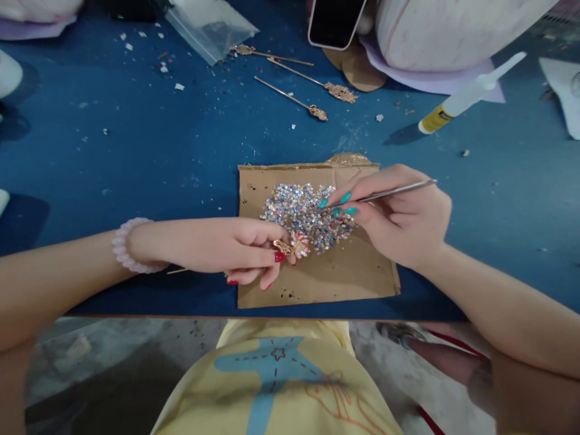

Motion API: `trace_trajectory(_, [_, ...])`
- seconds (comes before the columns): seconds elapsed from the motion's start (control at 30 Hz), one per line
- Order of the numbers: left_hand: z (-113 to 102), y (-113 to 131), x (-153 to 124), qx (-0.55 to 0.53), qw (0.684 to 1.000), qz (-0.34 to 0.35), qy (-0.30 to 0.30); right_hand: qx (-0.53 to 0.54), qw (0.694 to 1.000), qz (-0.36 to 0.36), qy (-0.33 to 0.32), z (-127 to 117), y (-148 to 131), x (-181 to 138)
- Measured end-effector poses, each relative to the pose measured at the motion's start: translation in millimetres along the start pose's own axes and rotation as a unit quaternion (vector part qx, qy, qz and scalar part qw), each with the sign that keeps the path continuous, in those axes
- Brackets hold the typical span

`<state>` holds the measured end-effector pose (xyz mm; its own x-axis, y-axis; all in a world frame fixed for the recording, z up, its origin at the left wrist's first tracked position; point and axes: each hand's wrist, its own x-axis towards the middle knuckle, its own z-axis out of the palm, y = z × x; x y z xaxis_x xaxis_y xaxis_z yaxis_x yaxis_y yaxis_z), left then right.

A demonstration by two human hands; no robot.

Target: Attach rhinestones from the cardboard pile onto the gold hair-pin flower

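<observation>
My left hand (pixel 235 248) pinches a gold hairpin (pixel 283 246) by its ornate head, which carries a cluster of pink and clear stones. Part of a thin gold stem shows below my wrist. My right hand (pixel 399 217) grips slim metal tweezers (pixel 394 190) like a pen, their tip down at the rhinestones. A heap of small glittering rhinestones (pixel 294 202), blue, clear and multicoloured, lies spread over a piece of cardboard (pixel 344 278). The hairpin's head is held at the heap's lower left edge.
Several gold hairpins (pixel 339 92) lie further back near a clear plastic bag (pixel 212 30). A phone (pixel 336 23) is at the top. To the right stands a glue bottle (pixel 446 115) with a long nozzle, beside a white rounded object (pixel 421 36). White scraps dot the blue table (pixel 149 151).
</observation>
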<state>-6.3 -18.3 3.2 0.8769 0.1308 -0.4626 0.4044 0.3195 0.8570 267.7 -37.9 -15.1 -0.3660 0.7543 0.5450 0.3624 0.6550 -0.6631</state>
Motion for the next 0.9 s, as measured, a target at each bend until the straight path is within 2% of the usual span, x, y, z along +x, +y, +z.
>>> trace_trajectory(0.1, [-0.7, 0.8, -0.3, 0.0, 1.0, -0.012, -0.001, 0.03, 0.999, -0.007, -0.01, -0.2, -7.5, -3.3])
trace_trajectory(0.2, [-1.3, 1.4, -0.7, -0.011, 1.0, -0.016, -0.001, 0.048, 0.997, -0.046, -0.042, 0.1, -12.8, -4.0])
trace_trajectory(0.37, [-1.0, 2.5, -1.0, 0.009, 1.0, -0.028, 0.008, 0.021, 0.991, -0.103, -0.085, 0.1, -18.0, -1.0])
trace_trajectory(0.9, [-1.6, 1.7, -0.6, 0.005, 1.0, -0.022, 0.004, 0.003, 0.989, -0.106, -0.099, -1.9, -14.0, -1.0])
